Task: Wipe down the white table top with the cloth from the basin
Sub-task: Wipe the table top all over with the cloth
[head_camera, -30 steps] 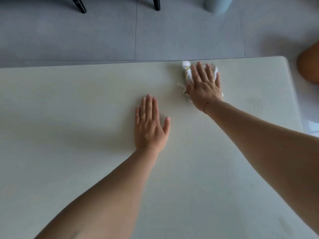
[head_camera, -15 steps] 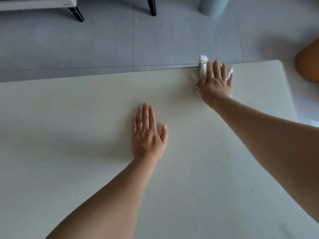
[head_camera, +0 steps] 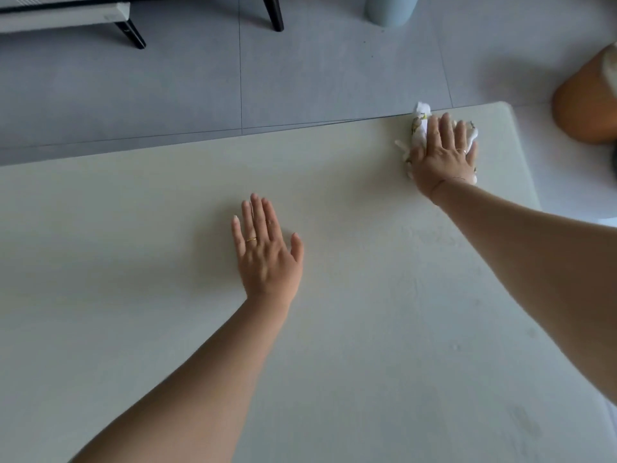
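Note:
The white table top (head_camera: 167, 329) fills most of the view. A white cloth (head_camera: 419, 128) with a small yellow-green print lies bunched near the table's far right corner. My right hand (head_camera: 444, 155) lies flat on it, fingers straight, pressing it against the surface close to the far edge. Most of the cloth is hidden under that hand. My left hand (head_camera: 267, 252) rests flat on the bare table near the middle, fingers straight, holding nothing. The basin is not in view.
Grey tiled floor (head_camera: 334, 68) lies beyond the far edge. A pale blue bin (head_camera: 390, 8) and black furniture legs (head_camera: 273, 15) stand at the top. An orange rounded object (head_camera: 584, 105) sits off the right corner. Faint damp streaks (head_camera: 434, 235) show near my right forearm.
My right hand has slid the cloth to the right along the far edge, towards the corner. My left hand has stayed flat in the same spot.

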